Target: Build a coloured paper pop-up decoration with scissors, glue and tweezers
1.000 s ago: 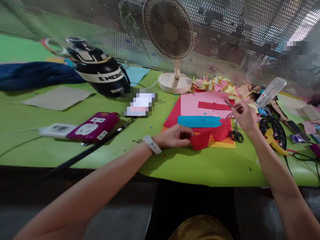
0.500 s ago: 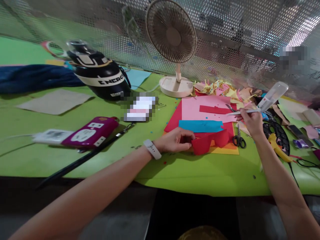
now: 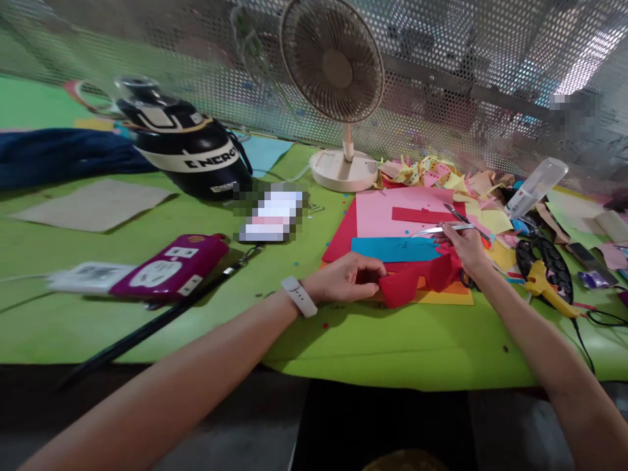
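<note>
My left hand (image 3: 350,278), with a white band at its wrist, pinches the left end of a red paper cutout (image 3: 400,288) whose edges curve in and out. Between the fingers of my right hand (image 3: 464,245) is a pair of silver tweezers (image 3: 432,230), their tips pointing left over a blue paper strip (image 3: 385,249). That hand is at the cutout's right end and partly covers it. Beneath lie pink paper (image 3: 375,212), red sheets and an orange sheet (image 3: 441,296). A slim craft knife (image 3: 464,219) rests just beyond my right hand. Dark-handled scissors are mostly hidden behind it.
A white fan (image 3: 338,69) stands at the back before a perforated metal screen. Leftward are a black jug (image 3: 189,157), a phone (image 3: 272,212) and a purple power strip (image 3: 171,268). Rightward lie paper scraps, a clear bottle (image 3: 537,186), a black palette and a yellow glue gun (image 3: 552,294).
My right hand has moved left and down with the tweezers, to the cutout's right end. The scissors have become mostly covered. My left hand keeps its hold; the view has shifted slightly.
</note>
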The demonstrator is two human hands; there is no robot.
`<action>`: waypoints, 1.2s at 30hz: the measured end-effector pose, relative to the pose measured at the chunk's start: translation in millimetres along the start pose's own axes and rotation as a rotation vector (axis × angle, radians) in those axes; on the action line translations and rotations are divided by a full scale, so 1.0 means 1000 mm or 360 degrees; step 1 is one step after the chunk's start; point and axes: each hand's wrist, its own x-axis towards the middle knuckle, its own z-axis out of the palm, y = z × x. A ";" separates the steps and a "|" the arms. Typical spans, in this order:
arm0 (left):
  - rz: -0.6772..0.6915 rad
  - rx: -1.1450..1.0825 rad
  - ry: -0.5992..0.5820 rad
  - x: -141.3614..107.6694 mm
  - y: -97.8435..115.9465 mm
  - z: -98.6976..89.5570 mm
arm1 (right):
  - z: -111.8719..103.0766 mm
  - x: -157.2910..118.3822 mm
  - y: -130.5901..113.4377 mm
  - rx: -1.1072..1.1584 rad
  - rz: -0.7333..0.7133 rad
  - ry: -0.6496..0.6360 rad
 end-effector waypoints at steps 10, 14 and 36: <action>-0.0023 -0.0003 -0.0029 0.000 0.004 -0.002 | 0.000 0.005 0.014 0.0086 -0.0011 -0.0056; -0.0022 -0.0001 -0.0023 0.000 0.004 -0.001 | 0.001 0.005 0.015 0.0101 -0.0030 -0.0054; -0.0049 -0.0056 -0.0062 0.000 0.007 -0.003 | 0.001 0.004 0.020 0.0109 0.0102 -0.0025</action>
